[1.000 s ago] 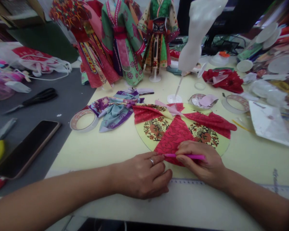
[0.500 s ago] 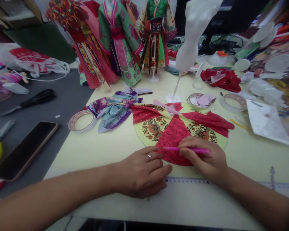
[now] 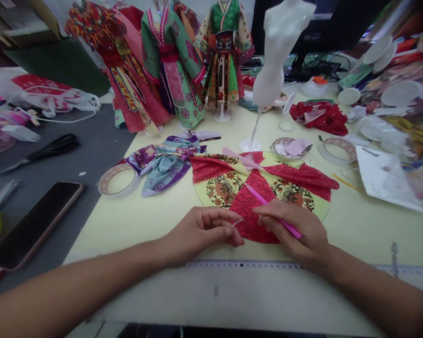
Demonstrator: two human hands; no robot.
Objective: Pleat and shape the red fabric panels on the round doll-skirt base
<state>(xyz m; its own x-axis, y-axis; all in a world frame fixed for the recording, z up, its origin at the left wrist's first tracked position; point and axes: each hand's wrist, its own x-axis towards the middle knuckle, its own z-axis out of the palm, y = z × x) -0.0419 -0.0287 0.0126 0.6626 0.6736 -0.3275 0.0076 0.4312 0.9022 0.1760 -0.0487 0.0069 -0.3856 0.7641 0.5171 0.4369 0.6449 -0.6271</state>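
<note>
A small doll's skirt point(image 3: 245, 217) of red and yellow patterned cloth lies spread out in front of me. Above its red middle panel, my right hand point(image 3: 296, 230) grips a slim pink pen point(image 3: 257, 195), its tip pointing up and left. My left hand point(image 3: 211, 227) is at the skirt's lower left edge, palm turned partly up. Between its fingers is a short string of tiny pale beads point(image 3: 237, 222). A ruler point(image 3: 218, 264) lies along the table below both hands.
Dressed doll figures point(image 3: 174, 70) and a bare white mannequin point(image 3: 280, 51) stand behind. Tape rolls point(image 3: 107, 180) and a purple-blue garment point(image 3: 165, 164) lie nearby. On the left are a phone point(image 3: 35, 223) and scissors point(image 3: 58, 144); bags and scraps crowd the right.
My left hand has turned from palm down to partly palm up, showing the bead string. The pink pen has tilted from nearly flat to slanting, its tip farther up the skirt.
</note>
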